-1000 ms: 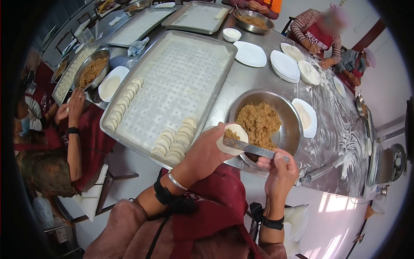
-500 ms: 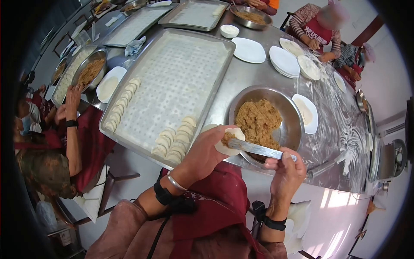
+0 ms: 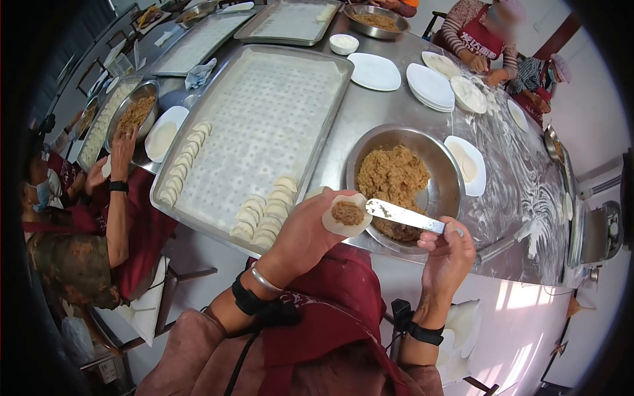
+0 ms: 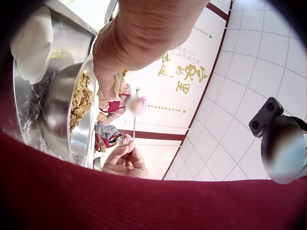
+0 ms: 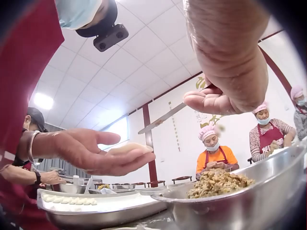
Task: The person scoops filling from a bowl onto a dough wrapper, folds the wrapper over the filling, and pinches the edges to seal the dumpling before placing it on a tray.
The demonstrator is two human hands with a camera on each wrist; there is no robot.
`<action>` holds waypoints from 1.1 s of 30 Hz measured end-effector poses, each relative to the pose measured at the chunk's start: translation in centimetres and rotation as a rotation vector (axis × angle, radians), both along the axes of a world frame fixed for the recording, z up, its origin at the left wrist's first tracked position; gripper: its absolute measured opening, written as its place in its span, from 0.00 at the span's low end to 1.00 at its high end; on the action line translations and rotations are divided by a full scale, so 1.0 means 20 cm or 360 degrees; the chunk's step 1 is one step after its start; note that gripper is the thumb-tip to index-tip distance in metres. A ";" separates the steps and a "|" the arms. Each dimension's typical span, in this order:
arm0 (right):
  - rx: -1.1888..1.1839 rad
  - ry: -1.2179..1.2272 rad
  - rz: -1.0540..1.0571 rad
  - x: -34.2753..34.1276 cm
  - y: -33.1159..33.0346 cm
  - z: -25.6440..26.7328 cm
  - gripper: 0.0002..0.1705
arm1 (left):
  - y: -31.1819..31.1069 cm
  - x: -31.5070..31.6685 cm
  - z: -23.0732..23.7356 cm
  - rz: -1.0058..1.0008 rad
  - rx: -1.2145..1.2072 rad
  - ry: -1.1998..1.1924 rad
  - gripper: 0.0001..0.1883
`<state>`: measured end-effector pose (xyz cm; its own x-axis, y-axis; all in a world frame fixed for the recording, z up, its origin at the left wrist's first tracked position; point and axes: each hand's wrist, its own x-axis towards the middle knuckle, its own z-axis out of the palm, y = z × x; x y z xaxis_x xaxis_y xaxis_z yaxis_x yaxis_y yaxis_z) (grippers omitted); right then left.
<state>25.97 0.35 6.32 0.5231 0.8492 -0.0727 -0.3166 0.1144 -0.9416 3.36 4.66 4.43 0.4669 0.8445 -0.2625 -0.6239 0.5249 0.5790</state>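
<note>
The left hand (image 3: pixel 300 231) is reaching in palm up, its grip spread, the fingers extending nearly straight under a wrapper (image 3: pixel 329 223) and the thumb standing apart. The right hand (image 3: pixel 450 254) is pinching the handle end of a metal spatula (image 3: pixel 408 216), its blade pointing toward the wrapper. The wrapper is looking pale, round and thin, carrying a brown, coarse dab (image 3: pixel 348 212) at its middle, and is sitting beside the bowl (image 3: pixel 444 191), near the corner of the tray (image 3: pixel 257 119). Chunky filling (image 3: pixel 393 173) is heaping in the bowl on the bench (image 3: pixel 505 191); pleated dumplings (image 3: pixel 265 214) are lining the tray. Gold characters (image 4: pixel 192 73), including 家 and 里, are showing on the wall (image 4: pixel 204 52); white apron lettering (image 3: pixel 485 41) is appearing too small to read surely.
</note>
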 end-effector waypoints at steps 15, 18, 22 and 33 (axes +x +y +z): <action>-0.0115 -0.1329 -0.0159 0.11 -0.14 0.03 0.07 | -0.01 0.00 0.03 0.0004 -0.0030 0.0018 0.25; -0.0080 -0.1995 0.0108 0.12 -0.16 -0.06 0.06 | -0.01 0.02 0.03 -0.0018 -0.0002 0.0013 0.25; 0.0015 -0.2303 0.0387 0.05 -0.17 -0.07 0.14 | -0.02 0.01 0.07 -0.0044 0.0050 0.0017 0.22; 0.0831 -0.2146 0.0346 -0.29 -0.03 0.02 0.15 | -0.07 -0.04 0.12 -0.0134 0.0134 -0.0008 0.22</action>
